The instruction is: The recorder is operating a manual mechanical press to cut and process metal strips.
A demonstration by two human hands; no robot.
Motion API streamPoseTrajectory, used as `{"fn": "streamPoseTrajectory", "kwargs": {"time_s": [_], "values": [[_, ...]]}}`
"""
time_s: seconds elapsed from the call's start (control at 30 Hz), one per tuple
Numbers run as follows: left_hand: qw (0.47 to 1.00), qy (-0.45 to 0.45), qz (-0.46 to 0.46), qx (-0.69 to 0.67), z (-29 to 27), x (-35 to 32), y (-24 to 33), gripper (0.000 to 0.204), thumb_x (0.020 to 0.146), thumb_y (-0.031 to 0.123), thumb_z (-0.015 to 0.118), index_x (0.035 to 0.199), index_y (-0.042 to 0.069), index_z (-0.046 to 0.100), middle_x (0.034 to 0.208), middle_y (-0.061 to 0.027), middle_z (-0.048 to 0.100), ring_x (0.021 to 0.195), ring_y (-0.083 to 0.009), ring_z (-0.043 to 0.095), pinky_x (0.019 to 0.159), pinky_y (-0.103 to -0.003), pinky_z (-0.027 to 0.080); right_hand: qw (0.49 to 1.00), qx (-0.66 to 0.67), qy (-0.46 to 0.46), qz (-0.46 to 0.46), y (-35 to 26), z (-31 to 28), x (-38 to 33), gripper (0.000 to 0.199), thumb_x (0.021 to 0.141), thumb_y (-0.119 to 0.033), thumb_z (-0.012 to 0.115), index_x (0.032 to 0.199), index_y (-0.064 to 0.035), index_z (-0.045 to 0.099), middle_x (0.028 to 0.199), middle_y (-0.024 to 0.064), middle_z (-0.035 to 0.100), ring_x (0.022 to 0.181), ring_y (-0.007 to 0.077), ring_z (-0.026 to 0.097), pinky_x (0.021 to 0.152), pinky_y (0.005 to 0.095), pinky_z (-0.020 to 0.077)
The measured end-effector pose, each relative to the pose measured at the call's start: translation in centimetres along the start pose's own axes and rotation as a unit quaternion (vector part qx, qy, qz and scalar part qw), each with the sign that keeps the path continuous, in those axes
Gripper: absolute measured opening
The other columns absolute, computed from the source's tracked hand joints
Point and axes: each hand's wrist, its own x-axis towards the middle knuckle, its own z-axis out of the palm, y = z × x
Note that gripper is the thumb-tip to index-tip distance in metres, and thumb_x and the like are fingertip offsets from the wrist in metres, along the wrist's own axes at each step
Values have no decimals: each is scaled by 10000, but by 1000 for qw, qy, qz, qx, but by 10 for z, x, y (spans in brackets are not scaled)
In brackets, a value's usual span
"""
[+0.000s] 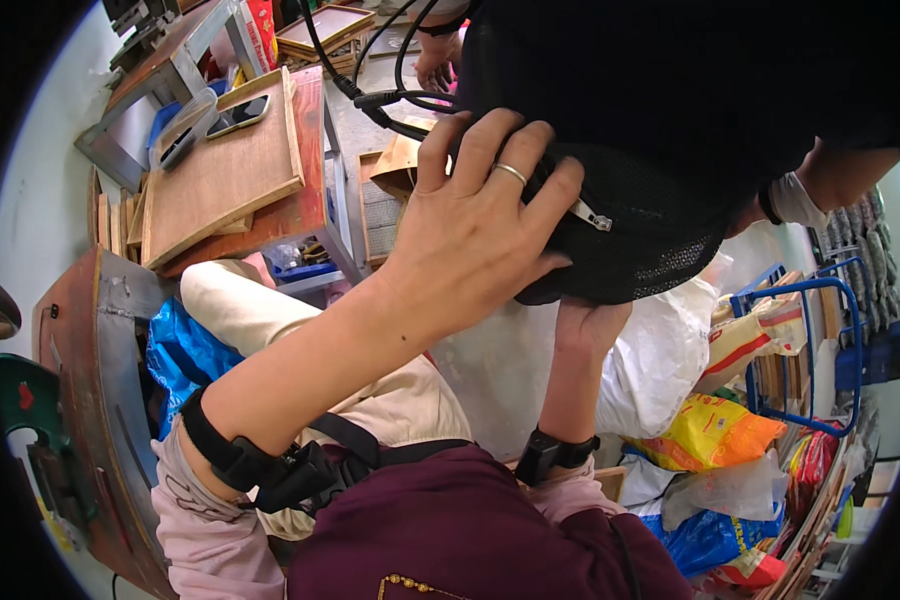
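A black mesh pouch (660,215) with a silver zip pull (592,215) hangs before me, against the dark clothing (650,70) of a person standing close. My left hand (475,225) wears a ring and grips the pouch's left side, fingers curled over its top and thumb low on its front. Under the pouch's lower edge is my right hand (592,325), its palm turned up against it; the pouch hides those fingers. Black cables (380,98) run up from the pouch's upper left side. Whether the zip is fully closed, I cannot make out.
At left, a wooden tray (225,165) bearing a phone (238,117) lies on a reddish table. The other person's hand (437,65) shows beyond the cables. A white sack (660,350), colourful bags (705,435) and a blue trolley frame (855,340) crowd the right.
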Motion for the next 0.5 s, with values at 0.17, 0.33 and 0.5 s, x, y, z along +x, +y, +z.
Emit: {"fn": "streamPoseTrajectory", "kwargs": {"time_s": [0.17,0.33,0.5], "values": [[986,44,144,66,8,-2,-7,373,771,247,607,1142,224,569,1257,-98,474,1205,-284,399,1020,-463,284,986,-95,91,-104,7,22,-14,403,963,-216,423,1286,24,432,1294,126,498,1186,241,483,1023,392,377],[976,-16,213,43,13,0,-1,337,806,239,538,1133,271,614,1329,-54,450,1270,-254,365,1070,-479,258,959,-176,150,-163,6,32,-22,445,980,-319,405,1317,-29,399,1306,97,470,1183,208,456,1022,372,338],[977,-27,196,75,15,0,2,355,802,202,521,1135,289,605,1372,-46,427,1284,-261,366,1043,-470,302,977,-98,96,-163,4,31,-27,480,983,-389,394,1331,-58,382,1319,78,452,1214,202,420,1040,382,294]]}}
